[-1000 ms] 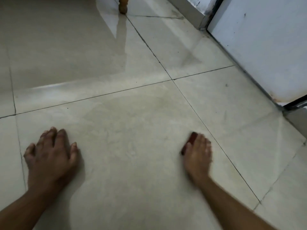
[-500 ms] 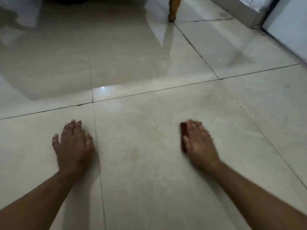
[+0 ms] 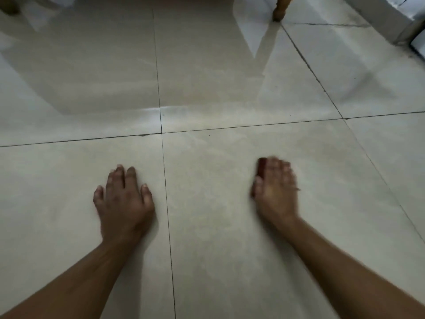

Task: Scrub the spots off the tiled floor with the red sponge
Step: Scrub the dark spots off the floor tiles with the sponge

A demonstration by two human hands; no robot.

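Right hand (image 3: 276, 189) presses red sponge (image 3: 261, 167) | left hand (image 3: 124, 199) flat on floor (image 3: 218, 226)

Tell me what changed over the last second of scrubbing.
The view swung left: the white door left the frame, and the wooden leg now sits further right. The right hand, blurred, went on pressing the red sponge to the tiled floor. The left hand stayed flat on the floor. Nothing was let go.

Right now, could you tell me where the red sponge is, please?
In the head view, the red sponge lies right of centre on the tiled floor, under the right hand, only its left edge showing.
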